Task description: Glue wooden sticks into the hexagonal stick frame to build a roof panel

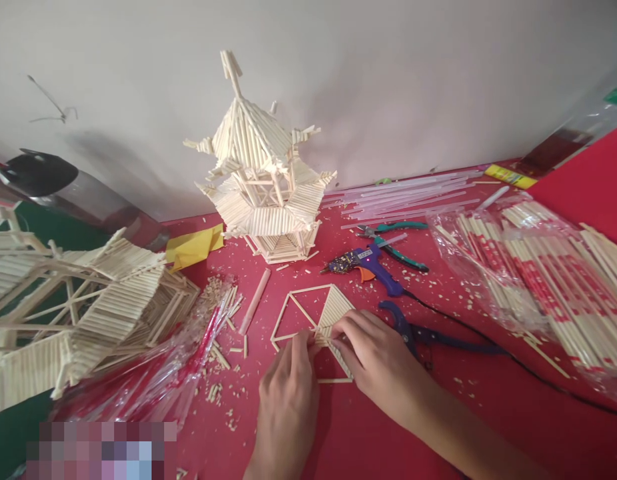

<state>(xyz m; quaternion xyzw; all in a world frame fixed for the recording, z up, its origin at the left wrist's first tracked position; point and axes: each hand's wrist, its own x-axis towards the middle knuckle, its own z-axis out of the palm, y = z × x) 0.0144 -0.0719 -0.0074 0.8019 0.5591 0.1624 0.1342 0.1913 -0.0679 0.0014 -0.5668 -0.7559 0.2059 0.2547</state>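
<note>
A flat hexagonal frame [289,291] of pale wooden sticks lies on the red tabletop. One of its triangular sections [334,305] is filled with sticks laid side by side, and more sticks fill part of the section next to it. At the frame's centre my left hand [288,393] is closed in a pinch. My right hand [371,353] pinches from the other side, its fingertips close to the left ones. Between them a short stick piece [322,335] shows partly; the fingers hide the rest.
A stick pagoda [258,193] stands behind the frame, and another stick structure [88,300] at left. To the right lie a glue gun [366,263], green-handled pliers [401,257], a dark blue-handled cutter [448,338], its neighbouring black cable, and bagged chopsticks [553,287]. Glue sticks [408,195] lie behind.
</note>
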